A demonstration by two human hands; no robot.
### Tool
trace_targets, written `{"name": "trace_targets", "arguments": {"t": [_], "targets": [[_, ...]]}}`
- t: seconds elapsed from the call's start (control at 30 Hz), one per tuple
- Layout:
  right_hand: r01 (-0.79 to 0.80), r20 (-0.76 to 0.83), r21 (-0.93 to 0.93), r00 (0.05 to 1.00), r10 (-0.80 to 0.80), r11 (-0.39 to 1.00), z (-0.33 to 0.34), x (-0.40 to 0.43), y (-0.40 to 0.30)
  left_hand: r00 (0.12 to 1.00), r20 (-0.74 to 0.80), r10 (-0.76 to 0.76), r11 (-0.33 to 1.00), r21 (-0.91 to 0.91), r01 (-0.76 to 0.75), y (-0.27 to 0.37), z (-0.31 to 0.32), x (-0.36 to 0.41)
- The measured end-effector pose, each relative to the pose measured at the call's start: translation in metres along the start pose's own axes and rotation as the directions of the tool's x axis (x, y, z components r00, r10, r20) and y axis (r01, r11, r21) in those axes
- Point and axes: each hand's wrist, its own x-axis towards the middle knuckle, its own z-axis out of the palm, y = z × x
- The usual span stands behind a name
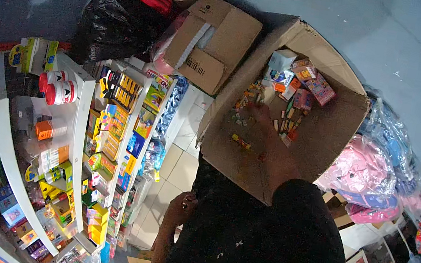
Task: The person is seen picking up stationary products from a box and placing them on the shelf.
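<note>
A large open cardboard box (238, 153) stands before me. My right hand (263, 117) reaches down inside it, next to a scatter of small short sticks or pieces (245, 102); whether its fingers hold anything is too dim to tell. Several small printed cartons (317, 82) lie beyond the hand, with a white and blue carton (283, 60) beside them. A yellow and red wrapped piece (241, 141) lies nearer the box's wall. My left hand (182, 207) is at my side against my dark clothing, its fingers curled; what it may hold cannot be seen.
On the left, white shelves (81, 143) hold boxed stationery and red-lidded white tubs (60, 92). A cardboard box with folded flaps (217, 40) and a black plastic bag (117, 28) stand further back. Pink bags in clear plastic (367, 166) are on the right.
</note>
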Motion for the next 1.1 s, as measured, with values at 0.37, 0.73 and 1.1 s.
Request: {"name": "trace_targets", "arguments": {"t": [0.37, 0.73, 1.1], "targets": [[0.224, 0.070, -0.924, 0.896, -0.438, 0.310, 0.036, 0.057, -0.016, 0.997, -0.005, -0.075, 0.996, 0.038, 0.075, -0.011, 0.004, -0.008], [0.128, -0.092, -0.223, 0.984, -0.152, 0.966, 0.011, -0.005, 0.035, 0.985, -0.155, 0.077, 0.996, 0.057, -0.068, -0.021, 0.005, -0.017], [-0.028, 0.236, 0.751, 0.945, -0.228, 0.660, 0.016, -0.135, -0.036, 0.906, -0.202, 0.372, 0.927, 0.027, -0.374, -0.020, -0.031, -0.025]]}}
